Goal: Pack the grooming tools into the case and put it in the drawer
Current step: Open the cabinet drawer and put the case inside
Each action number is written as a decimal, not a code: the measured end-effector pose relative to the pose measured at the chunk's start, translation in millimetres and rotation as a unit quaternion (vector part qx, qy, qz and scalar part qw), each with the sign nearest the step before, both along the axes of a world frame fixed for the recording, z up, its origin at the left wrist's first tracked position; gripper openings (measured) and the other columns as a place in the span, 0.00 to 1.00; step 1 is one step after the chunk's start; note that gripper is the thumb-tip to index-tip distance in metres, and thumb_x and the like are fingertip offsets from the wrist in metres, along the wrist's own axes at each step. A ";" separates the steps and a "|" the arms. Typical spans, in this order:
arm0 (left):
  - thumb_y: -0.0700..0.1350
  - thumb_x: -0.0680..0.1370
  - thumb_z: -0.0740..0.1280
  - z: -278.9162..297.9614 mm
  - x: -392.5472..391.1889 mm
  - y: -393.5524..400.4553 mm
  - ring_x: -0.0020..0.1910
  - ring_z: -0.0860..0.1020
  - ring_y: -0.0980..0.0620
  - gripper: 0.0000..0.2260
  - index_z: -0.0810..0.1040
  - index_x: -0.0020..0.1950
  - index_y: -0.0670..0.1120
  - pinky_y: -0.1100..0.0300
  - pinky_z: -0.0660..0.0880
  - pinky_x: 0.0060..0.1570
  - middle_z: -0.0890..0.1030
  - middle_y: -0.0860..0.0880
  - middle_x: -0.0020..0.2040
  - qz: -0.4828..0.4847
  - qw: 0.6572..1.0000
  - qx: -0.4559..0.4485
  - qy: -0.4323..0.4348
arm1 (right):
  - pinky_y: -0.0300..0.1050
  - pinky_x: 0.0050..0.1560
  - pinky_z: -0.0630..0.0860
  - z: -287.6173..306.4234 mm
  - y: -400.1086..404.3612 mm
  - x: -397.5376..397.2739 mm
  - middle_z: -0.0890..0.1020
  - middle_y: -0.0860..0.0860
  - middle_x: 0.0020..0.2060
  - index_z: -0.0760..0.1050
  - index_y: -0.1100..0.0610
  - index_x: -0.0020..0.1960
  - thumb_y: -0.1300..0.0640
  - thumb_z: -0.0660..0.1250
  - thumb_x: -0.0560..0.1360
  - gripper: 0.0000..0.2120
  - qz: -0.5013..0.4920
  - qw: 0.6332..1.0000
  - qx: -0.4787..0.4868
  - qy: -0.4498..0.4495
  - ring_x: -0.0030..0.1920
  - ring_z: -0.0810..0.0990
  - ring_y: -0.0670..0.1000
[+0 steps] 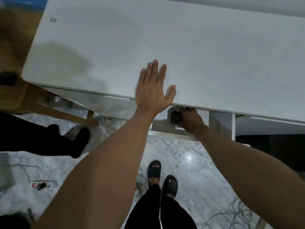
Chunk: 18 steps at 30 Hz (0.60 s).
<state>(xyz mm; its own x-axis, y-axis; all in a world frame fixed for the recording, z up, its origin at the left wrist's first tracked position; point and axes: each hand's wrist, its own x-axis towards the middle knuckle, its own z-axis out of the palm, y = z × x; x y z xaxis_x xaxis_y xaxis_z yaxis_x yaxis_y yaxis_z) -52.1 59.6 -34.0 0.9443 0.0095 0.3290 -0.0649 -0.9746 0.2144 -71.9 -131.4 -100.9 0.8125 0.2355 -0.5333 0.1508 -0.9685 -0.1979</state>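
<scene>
Two hands: left hand [152, 90] flat on desk [214, 55], right hand [191, 120] in drawer [162, 126]

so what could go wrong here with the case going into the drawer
1. The right hand holds the dark case right under the desk edge, in the open drawer; knuckles could knock the edge, or fingers get pinched if the drawer shuts early.
2. The left hand lies flat on the desk top, so the case has one-hand support and might slip.
3. Cables on the floor near the feet could trip a step back.
</scene>
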 end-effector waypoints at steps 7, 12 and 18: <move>0.61 0.81 0.56 2.3 -0.3 -0.3 0.81 0.62 0.40 0.33 0.66 0.81 0.43 0.44 0.57 0.81 0.64 0.38 0.81 -0.004 1.000 -0.003 0.020 | 0.55 0.61 0.76 -2.7 1.1 4.1 0.74 0.59 0.65 0.66 0.56 0.71 0.52 0.79 0.67 0.38 -0.018 0.999 -0.010 0.034 0.66 0.69 0.61; 0.61 0.82 0.56 3.0 -1.2 1.9 0.81 0.62 0.39 0.33 0.66 0.80 0.42 0.43 0.57 0.81 0.65 0.37 0.80 -0.014 0.999 0.005 0.029 | 0.55 0.62 0.75 22.8 -9.9 -5.9 0.74 0.58 0.68 0.66 0.55 0.73 0.45 0.75 0.70 0.37 -0.050 0.999 0.021 0.007 0.68 0.70 0.60; 0.63 0.83 0.49 15.4 -3.9 3.9 0.83 0.54 0.39 0.35 0.59 0.83 0.42 0.43 0.50 0.82 0.57 0.37 0.83 -0.036 0.992 -0.008 0.118 | 0.54 0.60 0.75 66.3 -38.8 -34.2 0.73 0.58 0.68 0.63 0.56 0.75 0.43 0.60 0.80 0.28 -0.057 0.995 0.038 -0.066 0.67 0.72 0.60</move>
